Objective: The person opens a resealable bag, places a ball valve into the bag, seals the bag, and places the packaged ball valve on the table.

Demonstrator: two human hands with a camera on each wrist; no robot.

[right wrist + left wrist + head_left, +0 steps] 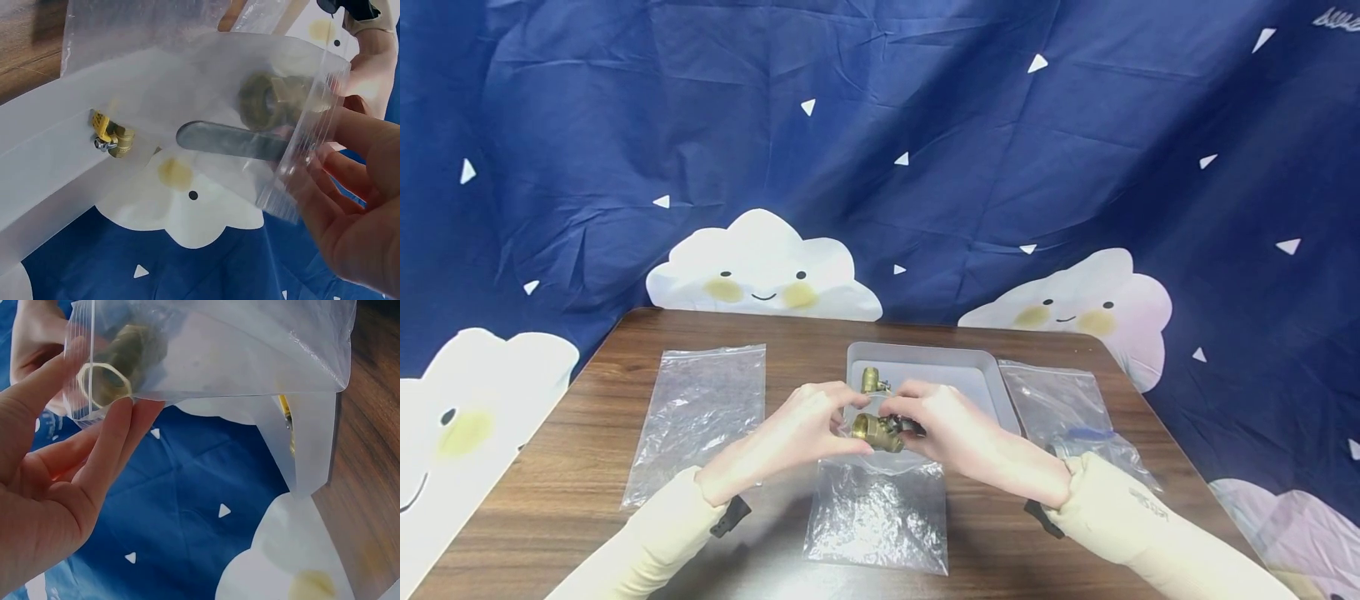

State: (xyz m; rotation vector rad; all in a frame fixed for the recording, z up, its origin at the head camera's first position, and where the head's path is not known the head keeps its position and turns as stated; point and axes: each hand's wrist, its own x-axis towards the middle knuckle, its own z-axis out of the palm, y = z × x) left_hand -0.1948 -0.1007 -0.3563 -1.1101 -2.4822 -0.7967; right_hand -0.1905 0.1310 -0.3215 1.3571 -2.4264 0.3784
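With both forearms reaching inward from either side, the left hand [812, 421] and the right hand [943, 421] meet over the near part of a grey tray [928, 354]. Thumb and fingers of the left grip pinch the mouth of a clear zip bag [219, 356]; the right grip is clamped on a larger brass valve [878, 432] beside its dark lever [231, 140], though plastic veils the exact contact. That valve sits tilted just inside the bag's mouth. Behind it, a smaller brass valve [871, 381] with a yellow handle [100, 125] lies in the tray, partly screened by the bag and fingers. Flat on the wooden surface [1037, 550] are a left-hand bag [707, 417] and a right-hand bag [1052, 396], the latter containing a blue piece [1090, 433]. Counted: three bags, two brass valves, one tray.
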